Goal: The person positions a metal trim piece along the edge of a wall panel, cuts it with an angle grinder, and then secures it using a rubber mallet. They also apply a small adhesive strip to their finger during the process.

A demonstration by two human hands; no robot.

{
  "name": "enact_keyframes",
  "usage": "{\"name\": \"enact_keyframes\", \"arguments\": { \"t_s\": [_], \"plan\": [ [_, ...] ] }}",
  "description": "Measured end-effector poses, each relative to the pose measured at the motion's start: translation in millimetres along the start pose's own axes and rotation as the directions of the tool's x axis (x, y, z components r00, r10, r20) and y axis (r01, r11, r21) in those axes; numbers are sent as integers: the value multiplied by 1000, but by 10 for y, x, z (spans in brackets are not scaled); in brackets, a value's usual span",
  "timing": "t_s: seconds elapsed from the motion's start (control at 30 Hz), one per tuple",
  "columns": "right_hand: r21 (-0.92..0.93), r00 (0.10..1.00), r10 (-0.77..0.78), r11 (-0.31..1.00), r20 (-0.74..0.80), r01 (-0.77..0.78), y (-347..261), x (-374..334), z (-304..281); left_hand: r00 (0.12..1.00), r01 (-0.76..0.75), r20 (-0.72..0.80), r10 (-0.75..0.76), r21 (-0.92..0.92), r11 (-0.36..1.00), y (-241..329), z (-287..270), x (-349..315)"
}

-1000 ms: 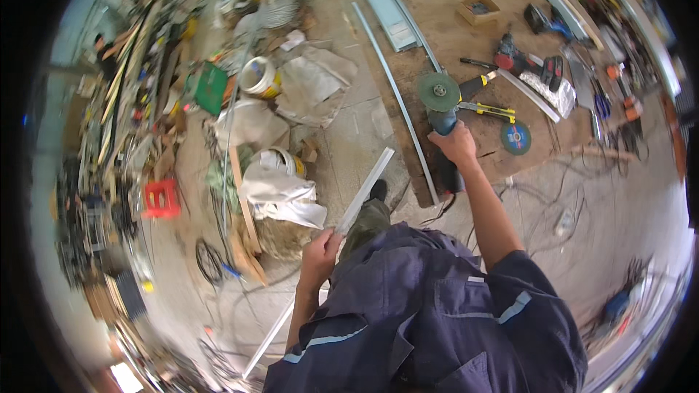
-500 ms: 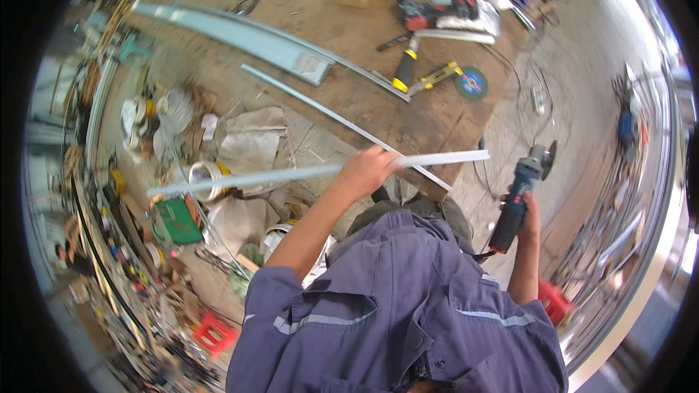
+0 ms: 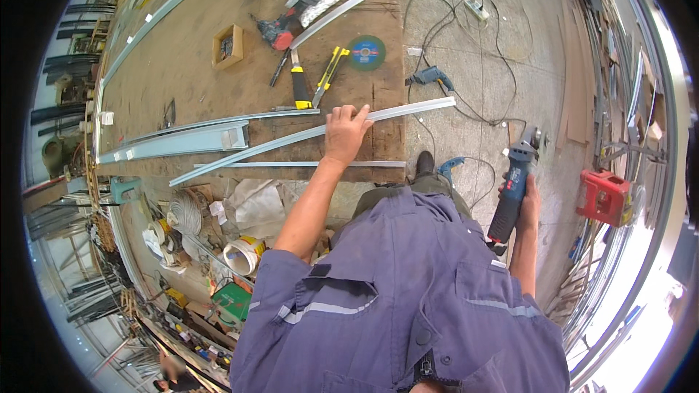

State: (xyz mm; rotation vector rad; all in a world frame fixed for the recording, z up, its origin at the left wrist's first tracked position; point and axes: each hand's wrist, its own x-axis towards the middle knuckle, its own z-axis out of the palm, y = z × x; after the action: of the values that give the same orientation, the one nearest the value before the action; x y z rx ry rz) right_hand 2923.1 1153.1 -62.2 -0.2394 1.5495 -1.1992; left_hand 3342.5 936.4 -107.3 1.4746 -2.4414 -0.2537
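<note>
My left hand (image 3: pixel 348 133) is wrapped around a long, thin metal profile (image 3: pixel 411 108), pale grey and grooved. This profile slants over the front of the wooden table (image 3: pixel 196 91), its right end reaching past the table's right edge. In my right hand (image 3: pixel 531 202) is a blue and black angle grinder (image 3: pixel 512 193), gripped by its body with the disc end (image 3: pixel 539 137) pointing away from me. The grinder is out over the floor, apart from the profile. A second thin strip (image 3: pixel 291 164) lies along the table's near edge, beneath the held one.
Wide metal channels (image 3: pixel 175 145) lie on the table's left. Farther back are a cutting disc (image 3: pixel 366 52), a yellow-handled tool (image 3: pixel 301 87), a cordless power tool (image 3: pixel 277 33) and a wooden box (image 3: pixel 227 46). Cables and a blue drill (image 3: pixel 435 78) lie on the floor right, near a red stool (image 3: pixel 606 198).
My view and body have turned, so the table now sits squarely ahead to the left. The held profile has come over the table. Both hands keep their hold.
</note>
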Motion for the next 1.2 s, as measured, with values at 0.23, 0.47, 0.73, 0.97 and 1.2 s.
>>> {"name": "enact_keyframes", "arguments": {
  "t_s": [0.23,0.47,0.73,0.97,1.2],
  "plan": [
    [24,938,-343,939,46,342,-398,498,551,995,94,35,-90,-535,840,1061,-285,232],
    [132,959,-244,965,141,226,-685,906,1379,835,508,549,-20,-758,409,2340,-199,493],
    [483,901,-62,859,429,-170,-645,1091,1255,675,737,709,202,-645,-202,2279,-320,619],
    [669,931,-94,722,352,-180,-480,1044,1200,580,814,709,403,-529,-241,2193,-311,605],
    [586,944,12,781,329,-214,-454,1029,1053,505,853,742,440,-507,-124,2192,-154,545]
  ]
}}
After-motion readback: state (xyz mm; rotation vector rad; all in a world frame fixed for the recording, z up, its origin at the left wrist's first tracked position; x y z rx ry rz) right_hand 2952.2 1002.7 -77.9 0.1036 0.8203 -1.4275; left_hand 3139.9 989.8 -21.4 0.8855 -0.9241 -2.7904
